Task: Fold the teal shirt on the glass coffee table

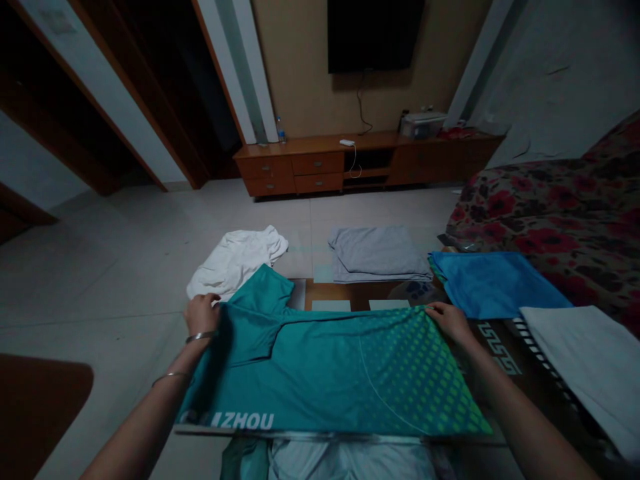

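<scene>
A teal T-shirt (320, 363) with a green diamond pattern and white letters lies stretched sideways in front of me, one short sleeve folded over its body. My left hand (201, 316) pinches the shirt at its upper left, near the sleeve. At the hem's far corner, on the right, my right hand (449, 321) grips the cloth between thumb and fingers. Beyond the shirt are a crumpled white garment (240, 260) and a folded grey garment (377, 253). Below its near edge, pale clothing (345, 460) shows in part.
A folded blue garment (500, 283) and a white one (585, 353) lie to the right, on the table beside a flower-patterned sofa (545, 207). Across the floor stands a wooden TV cabinet (317, 167). A brown rounded furniture edge (45, 407) juts in at lower left.
</scene>
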`<state>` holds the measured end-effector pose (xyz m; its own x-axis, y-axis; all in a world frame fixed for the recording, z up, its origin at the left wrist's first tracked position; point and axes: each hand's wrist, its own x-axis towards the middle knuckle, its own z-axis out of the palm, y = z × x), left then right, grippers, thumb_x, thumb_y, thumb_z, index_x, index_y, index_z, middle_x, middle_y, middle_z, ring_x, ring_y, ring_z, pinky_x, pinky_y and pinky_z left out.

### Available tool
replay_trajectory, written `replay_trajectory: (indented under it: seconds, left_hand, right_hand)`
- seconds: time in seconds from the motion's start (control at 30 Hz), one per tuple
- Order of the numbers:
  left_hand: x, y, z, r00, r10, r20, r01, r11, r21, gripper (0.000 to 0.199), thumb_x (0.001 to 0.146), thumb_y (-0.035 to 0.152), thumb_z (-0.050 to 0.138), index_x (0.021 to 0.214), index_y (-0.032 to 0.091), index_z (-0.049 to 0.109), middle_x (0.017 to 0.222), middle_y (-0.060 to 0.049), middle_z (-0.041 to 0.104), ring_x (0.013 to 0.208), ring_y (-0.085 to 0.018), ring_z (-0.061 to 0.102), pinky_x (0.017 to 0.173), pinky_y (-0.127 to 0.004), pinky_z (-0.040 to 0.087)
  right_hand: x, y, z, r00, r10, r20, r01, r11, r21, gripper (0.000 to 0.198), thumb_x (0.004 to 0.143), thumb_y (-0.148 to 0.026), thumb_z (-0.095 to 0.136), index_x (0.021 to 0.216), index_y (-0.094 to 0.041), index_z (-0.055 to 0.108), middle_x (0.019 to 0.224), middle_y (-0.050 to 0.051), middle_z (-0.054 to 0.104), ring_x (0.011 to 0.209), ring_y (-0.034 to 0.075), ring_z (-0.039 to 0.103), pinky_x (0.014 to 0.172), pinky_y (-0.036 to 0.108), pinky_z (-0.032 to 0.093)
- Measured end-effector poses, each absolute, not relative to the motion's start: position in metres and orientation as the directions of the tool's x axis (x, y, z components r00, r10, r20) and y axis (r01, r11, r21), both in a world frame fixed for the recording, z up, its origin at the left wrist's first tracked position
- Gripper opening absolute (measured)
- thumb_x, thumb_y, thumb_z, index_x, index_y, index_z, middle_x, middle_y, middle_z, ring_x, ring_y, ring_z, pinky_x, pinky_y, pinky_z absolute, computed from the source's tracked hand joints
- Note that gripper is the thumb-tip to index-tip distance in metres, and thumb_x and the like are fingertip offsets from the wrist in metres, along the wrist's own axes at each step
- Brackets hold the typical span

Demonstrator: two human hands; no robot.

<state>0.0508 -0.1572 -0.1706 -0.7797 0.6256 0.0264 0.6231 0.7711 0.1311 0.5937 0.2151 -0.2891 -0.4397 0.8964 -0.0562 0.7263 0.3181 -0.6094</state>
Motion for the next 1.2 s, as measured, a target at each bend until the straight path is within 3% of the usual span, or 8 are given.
replay_trajectory:
  seconds: [0.07, 0.17, 0.3, 0.43, 0.6, 0.73, 0.9, 1.2]
  left_hand:
    - [0.086, -0.146, -0.175, -0.673, 0.733, 0.096, 0.739, 0.671, 0.060, 0.031, 0.087, 0.024, 0.041, 0.108, 0.014, 0.060, 0.112, -0.013, 0.057, 0.108, -0.027, 0.049, 0.089, -0.038, 0.039]
    - [0.142, -0.132, -0.183, -0.398, 0.914, 0.083, 0.917, 0.399, -0.003, 0.028, 0.091, 0.034, 0.040, 0.101, 0.018, 0.061, 0.105, -0.011, 0.057, 0.101, -0.025, 0.050, 0.089, -0.039, 0.036]
    - [0.180, -0.121, -0.196, -0.278, 0.960, 0.010, 0.958, 0.278, -0.072, 0.028, 0.088, 0.042, 0.048, 0.095, 0.019, 0.061, 0.101, -0.011, 0.057, 0.098, -0.026, 0.049, 0.088, -0.041, 0.034]
    - [0.173, -0.114, -0.201, -0.290, 0.955, -0.056, 0.951, 0.281, -0.133, 0.019, 0.088, 0.027, 0.045, 0.095, 0.018, 0.061, 0.102, -0.012, 0.058, 0.099, -0.025, 0.050, 0.089, -0.041, 0.033]
    - [0.158, -0.107, -0.200, -0.264, 0.959, -0.102, 0.955, 0.245, -0.167, 0.026, 0.084, 0.010, 0.038, 0.093, 0.017, 0.061, 0.099, -0.011, 0.062, 0.098, -0.025, 0.053, 0.092, -0.043, 0.031]
    - [0.143, -0.099, -0.201, -0.314, 0.937, -0.151, 0.949, 0.307, -0.066, 0.025, 0.084, 0.013, 0.037, 0.093, 0.018, 0.060, 0.096, -0.009, 0.066, 0.097, -0.024, 0.058, 0.094, -0.045, 0.032]
    - [0.127, -0.084, -0.190, -0.389, 0.893, -0.227, 0.910, 0.411, 0.053, 0.028, 0.085, 0.021, 0.036, 0.098, 0.020, 0.061, 0.097, -0.007, 0.068, 0.094, -0.025, 0.062, 0.082, -0.039, 0.040]
    - [0.114, -0.070, -0.183, -0.418, 0.866, -0.276, 0.893, 0.447, 0.048, 0.030, 0.086, 0.022, 0.037, 0.101, 0.020, 0.062, 0.108, -0.009, 0.068, 0.097, -0.027, 0.063, 0.077, -0.036, 0.041]
  right_hand:
    - [0.594, 0.213, -0.291, -0.429, 0.902, -0.046, 0.750, 0.327, -0.575, 0.037, 0.077, -0.045, 0.049, 0.089, -0.019, 0.071, 0.087, 0.006, 0.072, 0.079, 0.024, 0.064, 0.071, 0.031, 0.044]
    - [0.594, 0.211, -0.292, -0.425, 0.904, -0.044, 0.776, 0.339, -0.532, 0.036, 0.078, -0.044, 0.049, 0.091, -0.019, 0.070, 0.089, 0.007, 0.072, 0.081, 0.024, 0.064, 0.071, 0.032, 0.044]
    - [0.593, 0.210, -0.290, -0.435, 0.899, -0.043, 0.779, 0.352, -0.519, 0.035, 0.078, -0.042, 0.050, 0.094, -0.018, 0.070, 0.090, 0.008, 0.072, 0.082, 0.024, 0.064, 0.072, 0.031, 0.044]
    - [0.593, 0.209, -0.286, -0.440, 0.897, -0.036, 0.760, 0.351, -0.546, 0.033, 0.078, -0.040, 0.052, 0.094, -0.017, 0.070, 0.088, 0.008, 0.071, 0.079, 0.023, 0.064, 0.071, 0.031, 0.044]
    - [0.594, 0.205, -0.272, -0.420, 0.908, -0.015, 0.734, 0.330, -0.593, 0.025, 0.077, -0.034, 0.055, 0.091, -0.019, 0.070, 0.083, 0.005, 0.071, 0.076, 0.020, 0.063, 0.069, 0.027, 0.044]
    - [0.593, 0.204, -0.263, -0.402, 0.915, -0.015, 0.741, 0.316, -0.593, 0.018, 0.077, -0.029, 0.057, 0.088, -0.020, 0.069, 0.081, 0.004, 0.070, 0.074, 0.018, 0.062, 0.067, 0.025, 0.043]
    - [0.590, 0.207, -0.259, -0.384, 0.923, -0.016, 0.749, 0.302, -0.590, 0.014, 0.076, -0.026, 0.060, 0.085, -0.020, 0.069, 0.081, 0.004, 0.070, 0.074, 0.018, 0.062, 0.067, 0.025, 0.042]
    - [0.575, 0.216, -0.256, -0.420, 0.907, -0.006, 0.753, 0.345, -0.560, 0.017, 0.073, -0.022, 0.063, 0.089, -0.020, 0.068, 0.074, 0.002, 0.067, 0.070, 0.016, 0.060, 0.062, 0.023, 0.039]
